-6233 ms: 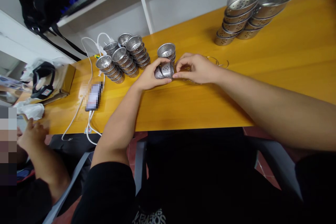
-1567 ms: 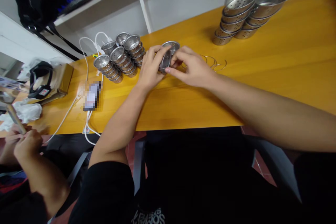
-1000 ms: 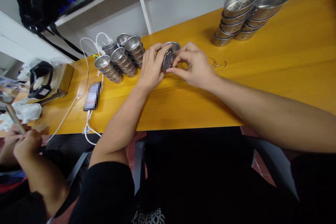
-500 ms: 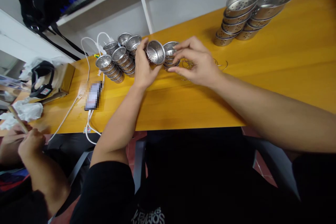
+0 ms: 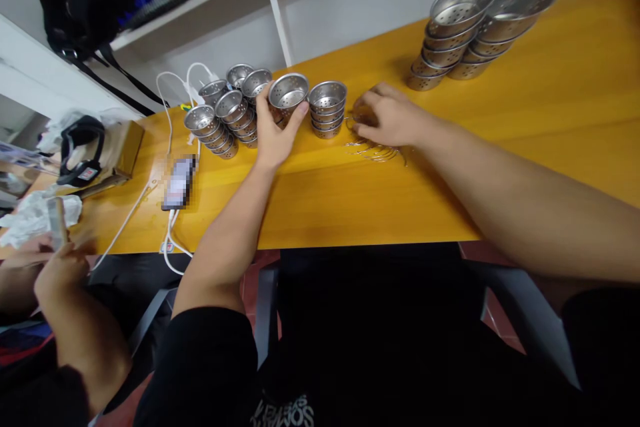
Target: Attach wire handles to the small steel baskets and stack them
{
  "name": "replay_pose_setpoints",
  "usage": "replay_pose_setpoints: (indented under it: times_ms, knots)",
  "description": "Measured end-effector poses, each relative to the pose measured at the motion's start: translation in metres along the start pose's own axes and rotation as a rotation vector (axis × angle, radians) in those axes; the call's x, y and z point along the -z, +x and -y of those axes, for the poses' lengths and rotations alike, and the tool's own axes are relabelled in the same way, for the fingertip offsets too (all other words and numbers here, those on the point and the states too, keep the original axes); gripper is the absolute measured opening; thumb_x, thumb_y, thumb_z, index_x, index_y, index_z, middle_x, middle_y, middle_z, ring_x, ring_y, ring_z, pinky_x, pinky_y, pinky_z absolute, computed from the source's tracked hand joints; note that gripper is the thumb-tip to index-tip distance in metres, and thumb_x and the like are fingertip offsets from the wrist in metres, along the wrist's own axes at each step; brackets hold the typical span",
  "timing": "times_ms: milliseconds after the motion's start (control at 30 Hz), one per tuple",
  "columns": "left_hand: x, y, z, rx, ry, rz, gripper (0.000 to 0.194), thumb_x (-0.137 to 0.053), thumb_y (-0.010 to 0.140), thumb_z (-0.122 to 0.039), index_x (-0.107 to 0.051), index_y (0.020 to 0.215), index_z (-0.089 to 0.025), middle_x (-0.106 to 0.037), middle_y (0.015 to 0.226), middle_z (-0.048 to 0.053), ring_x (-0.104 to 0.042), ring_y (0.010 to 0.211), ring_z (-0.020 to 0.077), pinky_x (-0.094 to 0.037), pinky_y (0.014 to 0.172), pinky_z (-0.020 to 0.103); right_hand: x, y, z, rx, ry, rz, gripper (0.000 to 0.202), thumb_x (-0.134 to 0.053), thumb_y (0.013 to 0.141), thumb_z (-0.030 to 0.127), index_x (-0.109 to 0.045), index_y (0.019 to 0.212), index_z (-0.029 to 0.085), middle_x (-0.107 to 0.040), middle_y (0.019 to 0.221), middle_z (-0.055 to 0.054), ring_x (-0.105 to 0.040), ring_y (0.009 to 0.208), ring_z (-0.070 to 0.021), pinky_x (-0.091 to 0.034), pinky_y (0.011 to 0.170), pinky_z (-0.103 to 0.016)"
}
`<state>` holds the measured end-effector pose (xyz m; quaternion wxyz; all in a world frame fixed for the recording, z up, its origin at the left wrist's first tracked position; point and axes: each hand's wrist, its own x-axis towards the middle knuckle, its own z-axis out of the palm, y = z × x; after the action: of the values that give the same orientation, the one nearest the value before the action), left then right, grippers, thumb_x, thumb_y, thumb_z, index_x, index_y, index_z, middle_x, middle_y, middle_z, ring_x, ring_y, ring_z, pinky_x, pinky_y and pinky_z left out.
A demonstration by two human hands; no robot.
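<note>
My left hand (image 5: 276, 137) is wrapped round a perforated metal cup (image 5: 289, 95), thumb at its rim, with the cup's mouth facing up. Just right of that cup stands a short stack of similar perforated cups (image 5: 327, 110) on the wooden table. My right hand (image 5: 387, 117) is low over a loose pile of thin curved wires (image 5: 377, 151). Its fingers are bent, with a gap between thumb and fingertips, and it is slightly blurred. Left of my left hand, several more cup stacks (image 5: 233, 117) stand close together.
Two taller stacks of wider perforated cups (image 5: 463, 33) stand at the back right of the table (image 5: 320, 213). On the left lie a phone (image 5: 179, 181) with white cables, headphones (image 5: 83, 147) and a cardboard box (image 5: 131, 147). Another person's hands (image 5: 60, 270) hold a phone-like object.
My left hand has turned the cup from facing me to more upright. My right hand has moved right, away from the short stack and to the wires. The neighbour's held object has tilted.
</note>
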<state>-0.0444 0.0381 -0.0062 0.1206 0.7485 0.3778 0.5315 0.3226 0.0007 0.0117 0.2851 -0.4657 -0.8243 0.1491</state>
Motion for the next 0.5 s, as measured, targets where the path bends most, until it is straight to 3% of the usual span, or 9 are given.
replay_pose_setpoints:
  times_ms: [67,167,333,500]
  knots:
    - [-0.004,0.000,0.002,0.020,-0.039,-0.017,0.114,-0.073,0.109,-0.106,-0.029,0.197,-0.048,-0.062,0.187,0.016,-0.069,0.177,0.0377,-0.054,0.157,0.063,-0.004,-0.002,0.011,0.090,0.108,-0.063,0.085,-0.091,0.109,0.057,-0.067,0.185,0.025,-0.069,0.186,-0.023,-0.066,0.170,-0.0575,-0.052,0.150,-0.083]
    - [-0.009,0.000,0.007,0.003,-0.077,0.006,0.113,-0.069,0.112,-0.104,-0.020,0.199,-0.052,-0.057,0.194,0.015,-0.064,0.186,0.0380,-0.049,0.161,0.063,-0.010,-0.004,0.027,0.227,0.253,-0.051,0.114,-0.092,0.109,0.067,-0.044,0.204,0.026,-0.055,0.204,-0.020,-0.062,0.179,-0.0570,-0.049,0.154,-0.082]
    - [-0.008,-0.002,0.008,-0.039,-0.079,0.070,0.109,-0.062,0.116,-0.104,-0.018,0.200,-0.050,-0.063,0.191,0.015,-0.063,0.188,0.0384,-0.046,0.163,0.063,-0.016,-0.006,0.040,0.281,0.327,0.004,0.118,-0.096,0.108,0.075,-0.045,0.206,0.033,-0.059,0.201,-0.018,-0.062,0.178,-0.0612,-0.045,0.157,-0.083]
    - [-0.006,-0.005,-0.016,-0.016,0.023,0.145,0.106,-0.052,0.116,-0.108,-0.030,0.198,-0.045,-0.065,0.191,0.018,-0.070,0.184,0.0368,-0.053,0.159,0.062,-0.013,-0.013,0.053,0.264,0.276,-0.065,0.115,-0.095,0.111,0.071,-0.044,0.207,0.033,-0.061,0.198,-0.021,-0.068,0.172,-0.0615,-0.048,0.154,-0.087]
